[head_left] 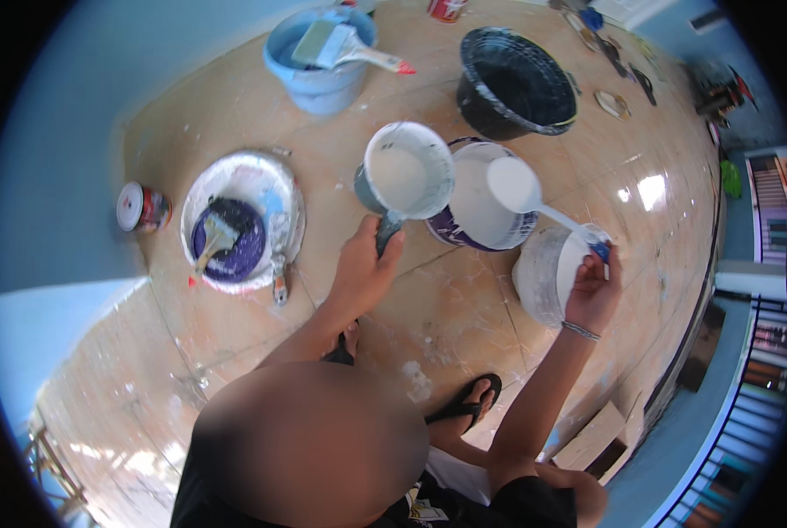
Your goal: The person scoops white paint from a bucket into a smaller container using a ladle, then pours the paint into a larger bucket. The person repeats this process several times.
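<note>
My left hand (364, 264) is closed round the handle of a grey dipper (361, 187), held tilted so that the pale liquid inside shows. In my right hand (598, 286), the fingers grip the blue-tipped handle of a white ladle (514, 185). The ladle's bowl hangs over an open paint bucket (477, 231) with a purple outside and whitish paint in it. The dipper's rim overlaps that bucket's left edge in the view; I cannot tell if they touch. Below my right hand stands a white tub (539, 280), partly hidden by the hand.
A light-blue bucket (319, 95) with a wide paintbrush (336, 46) across it and a black bucket (490, 116) stand farther off. At left are a paint-stained round white lid (283, 198), a purple lid (244, 251) bearing another brush (220, 236), and a paint can (151, 209). A cardboard box (592, 437) lies lower right.
</note>
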Tool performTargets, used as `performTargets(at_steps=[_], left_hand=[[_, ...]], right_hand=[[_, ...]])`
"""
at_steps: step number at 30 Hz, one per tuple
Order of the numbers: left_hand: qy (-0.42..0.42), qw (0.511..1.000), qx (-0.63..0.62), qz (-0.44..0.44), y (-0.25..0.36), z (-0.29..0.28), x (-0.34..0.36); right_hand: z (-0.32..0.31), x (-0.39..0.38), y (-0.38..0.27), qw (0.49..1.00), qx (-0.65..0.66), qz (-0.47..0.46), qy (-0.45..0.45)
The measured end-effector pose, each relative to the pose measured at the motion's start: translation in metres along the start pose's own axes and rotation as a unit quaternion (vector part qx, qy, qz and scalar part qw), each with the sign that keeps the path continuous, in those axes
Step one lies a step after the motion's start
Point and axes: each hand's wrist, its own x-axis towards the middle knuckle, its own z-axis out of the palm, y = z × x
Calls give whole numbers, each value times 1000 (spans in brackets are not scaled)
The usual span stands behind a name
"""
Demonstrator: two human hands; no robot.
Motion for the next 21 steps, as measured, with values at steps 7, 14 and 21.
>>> performTargets(at_steps=[7, 14, 21], left_hand=[[-33, 998, -3, -58, 5, -6, -1], [-44, 996, -20, -78, 8, -10, 3], [-41, 997, -26, -68, 1, -10, 3]], right_hand=[[56, -14, -42, 994, -4, -15, -112], [102, -44, -18, 959, -110, -174, -193], [103, -70, -14, 889, -171, -326, -272]])
